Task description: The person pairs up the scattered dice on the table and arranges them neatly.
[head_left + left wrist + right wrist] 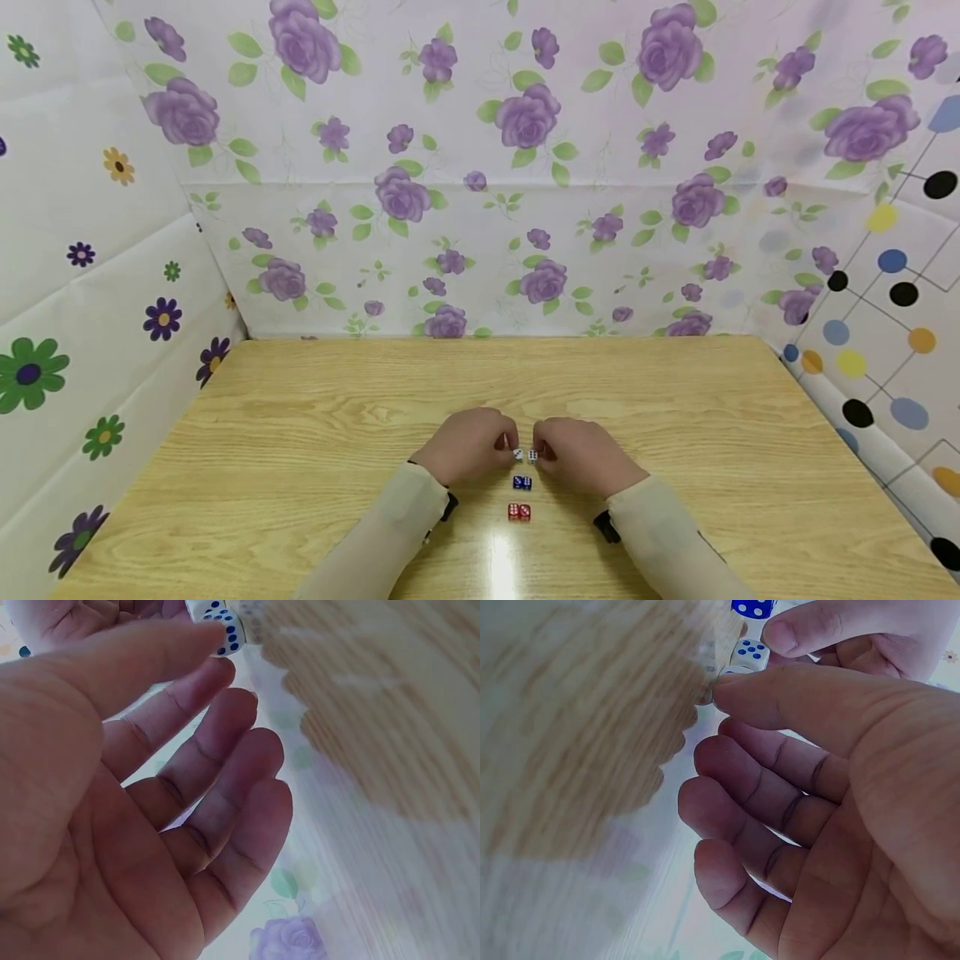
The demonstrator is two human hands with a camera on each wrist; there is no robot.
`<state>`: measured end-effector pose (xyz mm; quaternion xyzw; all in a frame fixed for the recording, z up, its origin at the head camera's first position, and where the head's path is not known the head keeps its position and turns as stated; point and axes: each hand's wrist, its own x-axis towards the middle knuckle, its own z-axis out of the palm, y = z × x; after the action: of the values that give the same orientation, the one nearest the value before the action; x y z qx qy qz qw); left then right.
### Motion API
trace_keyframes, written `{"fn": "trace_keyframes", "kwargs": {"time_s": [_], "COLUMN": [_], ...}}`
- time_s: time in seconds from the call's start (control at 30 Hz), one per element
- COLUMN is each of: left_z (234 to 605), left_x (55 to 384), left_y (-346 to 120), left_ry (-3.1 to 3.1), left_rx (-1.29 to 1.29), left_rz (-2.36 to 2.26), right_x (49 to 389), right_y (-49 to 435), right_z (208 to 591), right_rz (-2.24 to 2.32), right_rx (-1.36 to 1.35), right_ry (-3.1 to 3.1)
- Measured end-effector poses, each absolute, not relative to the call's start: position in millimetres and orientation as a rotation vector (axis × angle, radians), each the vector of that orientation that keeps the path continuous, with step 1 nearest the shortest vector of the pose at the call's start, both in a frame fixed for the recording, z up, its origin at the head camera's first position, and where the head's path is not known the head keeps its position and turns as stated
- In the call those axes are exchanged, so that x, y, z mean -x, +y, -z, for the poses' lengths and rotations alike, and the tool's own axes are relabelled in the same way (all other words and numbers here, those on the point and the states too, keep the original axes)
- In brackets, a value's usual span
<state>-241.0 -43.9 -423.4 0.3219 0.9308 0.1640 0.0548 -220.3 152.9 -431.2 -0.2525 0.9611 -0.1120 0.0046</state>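
Note:
My left hand (472,446) has a white die (517,454) with dark pips at its thumb and forefinger tips. Facing it, my right hand (583,454) pinches a second white die (533,456), a narrow gap from the first in the head view. The right thumb (787,694) covers most of that die in the right wrist view, where the left hand's white die (751,652) shows blue pips. On both hands the other fingers curve loosely. Closer to me, two blue dice (522,482) lie side by side, and nearer still a pair of red dice (519,512).
The dice are on a wood-grain table (300,417) with a glossy surface that reflects light near the front. A rose-patterned cloth (480,250) hangs behind it. Patterned sheets flank the table, flowers on the left (112,333) and linked dots on the right (900,333).

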Motion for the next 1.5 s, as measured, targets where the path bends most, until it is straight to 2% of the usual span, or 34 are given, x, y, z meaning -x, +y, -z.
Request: {"fn": "trace_keyframes", "kwargs": {"time_s": [1.5], "left_z": [428.1], "left_x": [240.9], "left_y": [-40.7], "left_ry": [2.849], "left_rx": [-1.017], "left_rz": [-0.450], "right_x": [218.9], "right_y": [148.0], "right_z": [433.4], "right_rz": [0.336], "right_rx": [0.905], "right_ry": [3.052]}}
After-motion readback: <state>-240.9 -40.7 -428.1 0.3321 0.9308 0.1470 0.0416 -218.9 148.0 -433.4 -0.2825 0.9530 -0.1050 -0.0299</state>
